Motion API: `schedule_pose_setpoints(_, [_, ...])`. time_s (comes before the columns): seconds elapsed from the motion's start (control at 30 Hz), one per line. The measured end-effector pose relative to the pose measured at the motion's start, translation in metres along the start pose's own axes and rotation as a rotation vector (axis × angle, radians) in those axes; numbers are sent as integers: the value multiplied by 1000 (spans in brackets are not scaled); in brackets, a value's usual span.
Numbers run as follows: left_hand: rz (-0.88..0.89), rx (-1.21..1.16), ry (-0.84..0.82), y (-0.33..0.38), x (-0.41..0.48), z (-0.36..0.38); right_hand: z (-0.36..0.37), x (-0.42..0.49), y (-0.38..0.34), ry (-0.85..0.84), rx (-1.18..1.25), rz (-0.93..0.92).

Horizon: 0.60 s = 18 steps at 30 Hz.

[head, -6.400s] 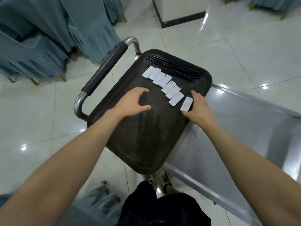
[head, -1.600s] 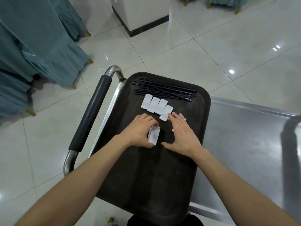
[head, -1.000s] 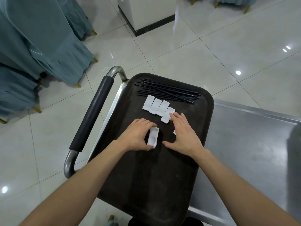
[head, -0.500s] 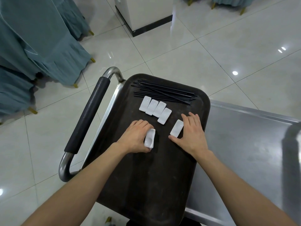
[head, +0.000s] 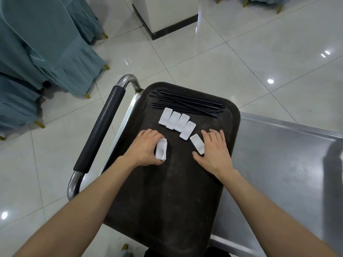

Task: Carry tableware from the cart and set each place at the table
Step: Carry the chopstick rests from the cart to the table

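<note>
A dark tray (head: 167, 210) lies on the steel cart (head: 278, 173). At its far end lies a bundle of black chopsticks (head: 187, 104), and below them a row of several white chopstick rests (head: 176, 121). My left hand (head: 143, 151) grips a small stack of white rests (head: 161, 150), tilted on edge against the tray. My right hand (head: 213, 151) lies flat on the tray, fingers straight, its thumb and forefinger against a single white rest (head: 197, 146) lying loose beside the row.
The cart's padded black handle (head: 101, 127) runs along the tray's left side. Chairs in teal covers (head: 46, 43) stand on the tiled floor at the left. A white pillar base (head: 167, 13) stands further back.
My right hand slid one rest out of the row to the right and now lies beside it. My left hand keeps its stack, tipped more on edge.
</note>
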<state>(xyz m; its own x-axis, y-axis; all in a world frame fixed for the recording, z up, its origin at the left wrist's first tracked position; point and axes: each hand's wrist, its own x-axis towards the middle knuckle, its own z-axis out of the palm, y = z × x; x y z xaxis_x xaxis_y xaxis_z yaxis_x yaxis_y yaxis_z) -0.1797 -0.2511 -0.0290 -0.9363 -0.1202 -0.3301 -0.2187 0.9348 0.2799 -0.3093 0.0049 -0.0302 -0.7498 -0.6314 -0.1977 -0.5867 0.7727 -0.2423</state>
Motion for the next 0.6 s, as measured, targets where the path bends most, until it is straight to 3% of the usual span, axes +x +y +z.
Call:
schedule_pose_setpoints(0.17, [-12,-16,-21,3,1,0,-3,-1,3,-77,-13,-133])
schedule_pose_setpoints(0.37, [-15,-19,-31,4,-2,-2,-3,-5,-9,70,59,158])
schedule_pose_setpoints(0.47, [-22,-23,-32,6,-2,-2,1,-5,-7,-55,104,127])
schedule_pose_setpoints(0.6, [-38,-37,-44,6,-4,-4,2,-7,-1,-80,137,54])
